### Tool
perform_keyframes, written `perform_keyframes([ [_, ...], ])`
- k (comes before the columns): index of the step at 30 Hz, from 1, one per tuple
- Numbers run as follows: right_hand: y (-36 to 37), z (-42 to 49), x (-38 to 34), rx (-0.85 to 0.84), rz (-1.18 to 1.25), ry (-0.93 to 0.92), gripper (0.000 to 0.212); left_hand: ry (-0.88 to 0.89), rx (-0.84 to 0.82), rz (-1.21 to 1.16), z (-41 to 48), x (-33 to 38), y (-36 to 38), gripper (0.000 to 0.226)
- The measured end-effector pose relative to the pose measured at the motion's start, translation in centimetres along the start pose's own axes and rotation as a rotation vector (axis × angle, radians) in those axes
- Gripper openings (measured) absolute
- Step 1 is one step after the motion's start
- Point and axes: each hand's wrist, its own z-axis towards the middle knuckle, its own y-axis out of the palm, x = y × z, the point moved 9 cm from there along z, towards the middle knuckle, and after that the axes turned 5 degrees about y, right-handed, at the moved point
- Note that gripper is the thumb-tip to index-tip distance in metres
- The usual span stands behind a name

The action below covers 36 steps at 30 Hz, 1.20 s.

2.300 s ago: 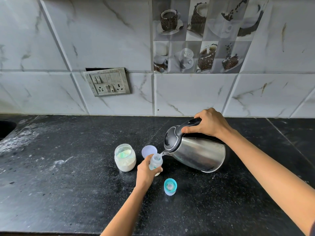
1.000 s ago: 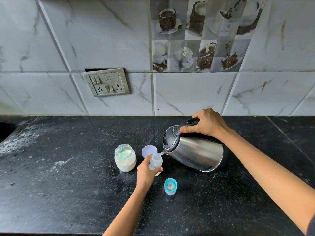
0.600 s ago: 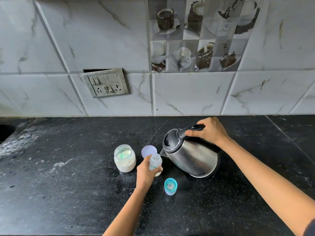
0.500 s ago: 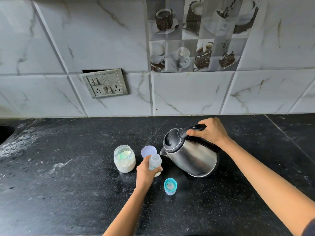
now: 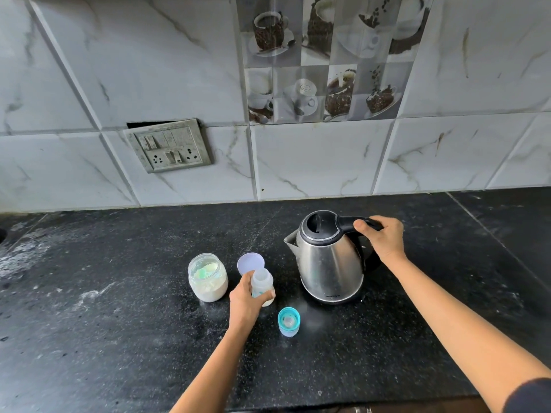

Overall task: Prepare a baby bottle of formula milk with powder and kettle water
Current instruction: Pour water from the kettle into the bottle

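Note:
A steel kettle [image 5: 329, 268] with a black lid stands upright on the black counter [image 5: 119, 323], spout pointing left. My right hand [image 5: 383, 238] grips its black handle. My left hand [image 5: 246, 299] holds a small clear baby bottle [image 5: 262, 283] with no top, standing on the counter left of the kettle. An open jar of white powder [image 5: 208, 277] with a green scoop inside sits left of the bottle. The teal bottle cap with its nipple [image 5: 288, 321] stands in front of the bottle.
A round pale lid [image 5: 250, 262] lies flat behind the bottle. A switch and socket plate [image 5: 170, 146] is on the tiled wall. White powder is smeared over the counter's left end [image 5: 24, 254]. The counter's front edge runs along the bottom.
The kettle was tilted with its spout at the bottle's mouth; it has swung back upright and now rests on the counter, right of the bottle. My left hand and the bottle stayed put.

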Motion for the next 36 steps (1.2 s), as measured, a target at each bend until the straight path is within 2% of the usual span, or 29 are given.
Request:
perform_keyframes([
  [4, -0.9, -0.3, 2.9, 0.032, 0.115, 0.117, 0.051, 0.008, -0.004, 0.011, -0.1, 0.0, 0.1, 0.054],
  [8, -1.3, -0.7, 5.5, 0.047, 0.154, 0.177, 0.078, -0.002, -0.011, 0.0, -0.3, 0.1, 0.1, 0.056],
  [14, -0.9, -0.7, 5.3, -0.068, 0.111, 0.21, 0.076, 0.001, -0.008, -0.002, -0.6, 0.3, -0.3, 0.056],
  [17, -0.8, -1.6, 5.5, -0.108, 0.027, 0.254, 0.055, -0.002, -0.013, -0.012, -0.7, 0.3, -0.4, 0.055],
  [19, -1.8, -3.1, 5.7, 0.049, -0.031, 0.243, 0.043, 0.004, -0.015, -0.012, -0.6, 0.1, -0.5, 0.055],
  [21, -3.4, -6.2, 4.9, 0.338, -0.107, 0.113, 0.048, 0.012, -0.017, -0.012, -0.6, 0.1, -0.6, 0.054],
  [23, -3.0, -10.2, 3.6, 0.475, -0.175, -0.047, 0.042, 0.018, -0.022, -0.016, -0.7, 0.1, -0.8, 0.053],
  [25, 0.2, -13.3, 2.3, 0.344, -0.211, -0.208, 0.034, 0.023, -0.036, -0.02, -0.7, 0.2, -0.9, 0.053],
  [27, 4.8, -15.6, 2.0, 0.038, -0.222, -0.29, 0.033, 0.028, -0.051, -0.019, -0.6, 0.1, -1.0, 0.056],
  [29, 9.1, -17.3, 2.8, -0.3, -0.241, -0.235, 0.045, 0.03, -0.06, -0.01, -0.6, -0.2, -1.2, 0.061],
  [31, 12.1, -18.4, 4.2, -0.511, -0.31, -0.147, 0.06, 0.016, -0.058, -0.01, -0.8, -0.6, -1.4, 0.07],
  [33, 13.7, -19.1, 5.3, -0.602, -0.375, -0.092, 0.07, 0.001, -0.047, -0.025, -1.4, -1.0, -1.7, 0.072],
  [36, 14.6, -19.0, 6.2, -0.618, -0.382, -0.019, 0.066, 0.004, -0.012, -0.014, -2.8, -0.9, -2.2, 0.067],
])
